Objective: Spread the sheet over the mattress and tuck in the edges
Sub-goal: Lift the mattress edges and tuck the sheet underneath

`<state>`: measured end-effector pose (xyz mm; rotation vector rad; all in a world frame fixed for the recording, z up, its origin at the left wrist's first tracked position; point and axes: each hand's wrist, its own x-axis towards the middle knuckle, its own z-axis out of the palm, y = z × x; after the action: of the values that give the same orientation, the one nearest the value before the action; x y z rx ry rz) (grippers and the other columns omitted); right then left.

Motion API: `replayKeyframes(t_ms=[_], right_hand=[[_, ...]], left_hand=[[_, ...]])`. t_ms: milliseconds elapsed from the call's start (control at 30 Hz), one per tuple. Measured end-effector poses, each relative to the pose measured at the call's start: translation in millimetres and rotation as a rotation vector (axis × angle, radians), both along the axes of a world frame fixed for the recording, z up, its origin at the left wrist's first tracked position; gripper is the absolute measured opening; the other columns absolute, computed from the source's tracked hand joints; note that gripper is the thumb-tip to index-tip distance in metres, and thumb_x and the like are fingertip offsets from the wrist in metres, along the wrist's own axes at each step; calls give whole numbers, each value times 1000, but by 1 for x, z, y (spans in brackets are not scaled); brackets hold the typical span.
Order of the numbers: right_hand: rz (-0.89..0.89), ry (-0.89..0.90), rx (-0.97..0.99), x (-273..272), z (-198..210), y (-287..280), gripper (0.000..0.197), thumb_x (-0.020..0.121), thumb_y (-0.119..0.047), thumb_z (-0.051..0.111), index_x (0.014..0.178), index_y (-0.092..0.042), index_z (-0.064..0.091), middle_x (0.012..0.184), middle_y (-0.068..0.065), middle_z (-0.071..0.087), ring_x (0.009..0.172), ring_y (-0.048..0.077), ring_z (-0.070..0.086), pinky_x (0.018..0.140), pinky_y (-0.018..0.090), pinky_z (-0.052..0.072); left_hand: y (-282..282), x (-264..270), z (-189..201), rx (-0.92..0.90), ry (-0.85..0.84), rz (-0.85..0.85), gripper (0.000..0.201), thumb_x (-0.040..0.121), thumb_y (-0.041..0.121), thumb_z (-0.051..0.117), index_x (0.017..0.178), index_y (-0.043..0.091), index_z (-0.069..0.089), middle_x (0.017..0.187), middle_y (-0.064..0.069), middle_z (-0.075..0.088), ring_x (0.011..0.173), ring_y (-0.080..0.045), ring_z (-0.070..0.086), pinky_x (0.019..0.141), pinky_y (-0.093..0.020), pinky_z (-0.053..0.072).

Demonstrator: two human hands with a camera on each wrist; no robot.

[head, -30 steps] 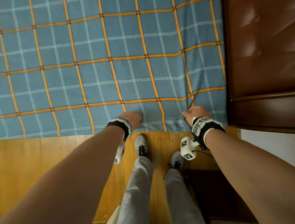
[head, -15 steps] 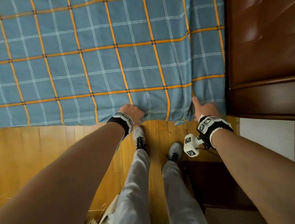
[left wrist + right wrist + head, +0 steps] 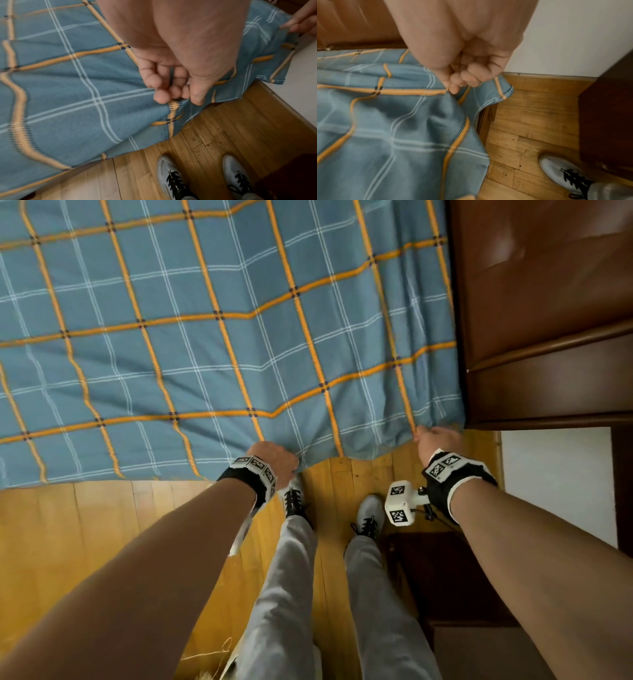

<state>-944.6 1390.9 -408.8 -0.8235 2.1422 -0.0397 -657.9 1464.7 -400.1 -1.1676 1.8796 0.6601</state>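
A blue sheet [image 3: 219,344] with orange and white checks covers the bed and hangs over its near edge; the mattress under it is hidden. My left hand [image 3: 277,460] grips the sheet's near edge, fingers curled round a fold [image 3: 173,94]. My right hand [image 3: 438,440] pinches the same edge near the corner by the headboard [image 3: 458,83]. Between the two hands the edge of the sheet [image 3: 223,81] is lifted and pulled toward me, with slack ripples running across the cloth.
A dark brown padded headboard [image 3: 541,285] stands at the right of the bed. A dark wooden cabinet [image 3: 455,580] sits by my right leg. My two grey shoes [image 3: 294,498] stand on the yellow wooden floor [image 3: 102,525]. A white wall [image 3: 555,481] is at the right.
Both hands have pulled the sheet's near edge back toward me and apart. The cloth between them has lifted off the bed's side and rippled. The right hand went from pressing to pinching.
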Motion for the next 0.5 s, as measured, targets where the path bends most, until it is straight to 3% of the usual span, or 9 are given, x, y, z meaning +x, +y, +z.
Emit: replayKeyframes(t_ms=[133,267,333,500], right_hand=[[-127,50,-7,-34,-18,4,33,70,-43,51,75,-17,70,81,6,72,78,33,68,79,45,57],[-142,71,12,-32,-13,-2,33,79,-35,51,87,-11,71,90,8,71,83,33,66,74,36,52],[-121,66,40,-32,-16,-3,33,80,-34,51,86,-7,70,91,12,71,83,35,64,74,40,53],[86,90,133,-33,-16,-4,29,93,-27,49,92,-7,70,102,13,67,84,28,55,73,31,39]], left_hand=[[-4,-10,-5,-27,7,-14,26,100,41,39,105,25,59,97,3,66,91,-24,63,78,-36,53],[-9,-22,-7,-39,-21,-26,19,97,33,43,100,27,61,87,5,64,82,-23,63,70,-33,53],[-9,-23,-7,-17,-43,-20,17,96,32,46,99,27,62,85,5,63,79,-22,61,66,-31,49],[-1,-22,-4,26,-82,-24,15,94,28,49,99,26,63,86,5,64,72,-21,55,59,-30,45]])
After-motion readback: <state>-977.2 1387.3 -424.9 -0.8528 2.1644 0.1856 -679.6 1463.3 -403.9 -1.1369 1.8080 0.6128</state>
